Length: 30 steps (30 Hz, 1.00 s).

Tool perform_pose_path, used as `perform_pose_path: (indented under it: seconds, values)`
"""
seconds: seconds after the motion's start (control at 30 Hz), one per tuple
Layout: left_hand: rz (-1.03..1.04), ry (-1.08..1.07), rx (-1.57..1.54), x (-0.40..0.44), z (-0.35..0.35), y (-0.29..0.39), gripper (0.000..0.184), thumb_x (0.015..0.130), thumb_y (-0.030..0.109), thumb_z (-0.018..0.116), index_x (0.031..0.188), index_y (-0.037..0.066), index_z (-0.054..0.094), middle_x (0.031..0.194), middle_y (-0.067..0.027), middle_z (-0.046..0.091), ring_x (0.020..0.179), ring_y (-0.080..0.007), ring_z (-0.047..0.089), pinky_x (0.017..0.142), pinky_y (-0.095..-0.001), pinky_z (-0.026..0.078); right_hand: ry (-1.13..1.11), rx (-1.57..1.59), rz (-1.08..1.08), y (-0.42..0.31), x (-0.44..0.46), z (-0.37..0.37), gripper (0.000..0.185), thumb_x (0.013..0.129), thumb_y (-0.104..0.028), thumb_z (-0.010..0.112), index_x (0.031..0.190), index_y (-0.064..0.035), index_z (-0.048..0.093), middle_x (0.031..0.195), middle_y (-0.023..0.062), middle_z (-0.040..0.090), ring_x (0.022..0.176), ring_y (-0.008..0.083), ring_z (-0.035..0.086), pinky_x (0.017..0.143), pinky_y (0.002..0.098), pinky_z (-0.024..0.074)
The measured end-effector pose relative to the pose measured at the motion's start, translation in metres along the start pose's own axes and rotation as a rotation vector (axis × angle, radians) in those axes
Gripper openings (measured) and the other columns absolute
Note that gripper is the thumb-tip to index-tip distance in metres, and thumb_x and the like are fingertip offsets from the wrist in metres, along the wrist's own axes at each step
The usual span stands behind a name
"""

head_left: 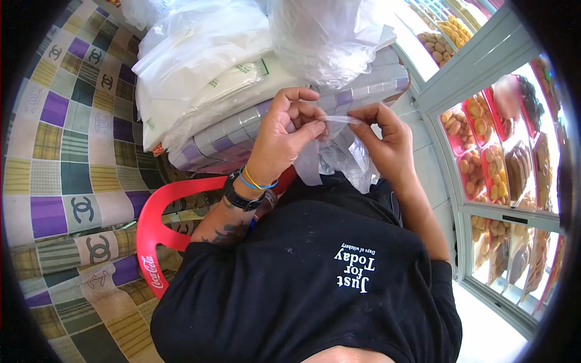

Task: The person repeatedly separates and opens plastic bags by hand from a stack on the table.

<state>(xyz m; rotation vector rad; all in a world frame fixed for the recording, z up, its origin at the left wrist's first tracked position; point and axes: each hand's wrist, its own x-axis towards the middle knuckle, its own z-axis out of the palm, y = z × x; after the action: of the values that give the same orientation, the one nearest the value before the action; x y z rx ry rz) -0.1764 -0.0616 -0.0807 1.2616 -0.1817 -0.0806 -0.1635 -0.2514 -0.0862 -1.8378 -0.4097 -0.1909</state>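
Big heap of white bags [206, 60] up top, then a clear plastic bag [348, 152], upper center. Left hand [285, 132] and right hand [388, 140] each pinch its edge; I reckon tugging too hard could rip that thin film.

The left hand [284, 130] conceals some of its own fingertips behind the thumb. Whether the clear plastic bag [345, 151] is open at the pinched edge cannot be determined. The seat of the red chair [151, 212] is hidden by the person's body. White plastic bags [206, 42] cover part of the bench [369, 91] and extend past the top edge; their green print is too small to read fully. The display cabinet [454, 193] is cut off at right; one round patch there is blurred.
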Motion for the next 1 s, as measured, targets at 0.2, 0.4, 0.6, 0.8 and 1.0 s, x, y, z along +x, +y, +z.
perform_pose_path:
  seconds: [0.2, 0.4, 0.6, 0.8, 1.0]
  values:
    - [0.013, -0.005, 0.076, 0.002, -0.003, -0.007, 0.037, 0.08, -0.004, 0.067, 0.11, 0.006, 0.048, 0.084, -0.0007, 0.057, 0.075, -0.0058, 0.054, 0.067, -0.0189, 0.044, -0.048, 0.02, 0.098, 0.002, 0.0, 0.0, 0.016, 0.084, -0.015, 0.066, 0.084, 0.0004, 0.063, 0.073, 0.0055, 0.064, 0.069, 0.0112, 0.057, 0.066, 0.0261, 0.0457]
    - [0.016, -0.017, 0.172, 0.001, -0.001, -0.008, 0.039, 0.079, -0.002, 0.069, 0.111, 0.007, 0.048, 0.088, 0.0023, 0.053, 0.082, -0.0049, 0.051, 0.075, -0.0192, 0.041, -0.071, 0.051, 0.164, 0.002, -0.003, -0.001, 0.032, 0.092, -0.027, 0.059, 0.081, 0.0022, 0.061, 0.065, 0.0055, 0.058, 0.064, 0.0104, 0.052, 0.06, 0.0264, 0.0427]
    - [0.078, -0.024, 0.21, 0.002, 0.003, -0.012, 0.041, 0.078, -0.003, 0.071, 0.11, 0.007, 0.047, 0.087, 0.0037, 0.049, 0.081, -0.0036, 0.047, 0.073, -0.0182, 0.039, 0.156, 0.063, 0.012, 0.004, -0.001, 0.005, 0.028, 0.087, -0.025, 0.065, 0.081, 0.001, 0.059, 0.07, 0.0074, 0.057, 0.067, 0.0143, 0.053, 0.063, 0.0284, 0.0426]
    - [0.187, -0.014, 0.243, 0.004, 0.011, -0.017, 0.041, 0.077, -0.005, 0.069, 0.109, 0.006, 0.046, 0.084, 0.0024, 0.048, 0.077, -0.0039, 0.047, 0.067, -0.0183, 0.04, 0.07, -0.354, -0.48, -0.023, -0.007, -0.013, 0.021, 0.075, -0.017, 0.074, 0.071, -0.0038, 0.058, 0.066, 0.0075, 0.054, 0.061, 0.0184, 0.052, 0.062, 0.0306, 0.0415]
    - [0.238, -0.069, 0.272, -0.002, 0.021, -0.024, 0.042, 0.079, -0.008, 0.064, 0.114, 0.005, 0.044, 0.088, 0.0002, 0.049, 0.082, -0.006, 0.049, 0.073, -0.0206, 0.043, -0.115, -0.049, 0.075, -0.01, -0.006, 0.0, 0.023, 0.084, -0.022, 0.065, 0.084, 0.0, 0.062, 0.073, 0.0131, 0.061, 0.066, 0.0227, 0.058, 0.059, 0.0329, 0.0447]
